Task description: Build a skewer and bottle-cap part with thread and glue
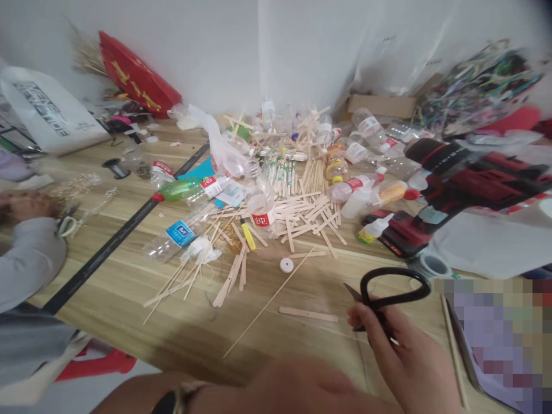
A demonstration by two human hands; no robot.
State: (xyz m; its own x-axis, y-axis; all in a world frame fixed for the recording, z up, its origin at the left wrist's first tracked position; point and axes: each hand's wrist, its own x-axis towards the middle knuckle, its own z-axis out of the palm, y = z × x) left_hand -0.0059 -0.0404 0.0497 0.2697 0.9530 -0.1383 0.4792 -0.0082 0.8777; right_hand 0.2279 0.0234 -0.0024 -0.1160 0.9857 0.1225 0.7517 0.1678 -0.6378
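Observation:
My right hand [401, 345] is closed around a pair of black-handled scissors [394, 287] at the lower right, the large handle loops upward and a short blade pointing left. My left hand [306, 382] is low in the frame, smeared by motion, its fingers not readable; a dark watch [170, 402] is on that wrist. Just above the hands, a flat wooden stick [308, 314] with a small hole lies on the wooden table [207, 333]. A thin bamboo skewer [267, 305] lies slantwise left of it, and a white disc [286, 265] rests near its upper end.
Behind lie piled craft sticks [302, 213], plastic bottles [261, 210] and a yellow marker [247, 233]. A red and black drill [448, 190] and glue bottle [374, 229] stand right. A pixelated dark-edged object [495, 351] is lower right. Another person's sleeve [32, 259] is left.

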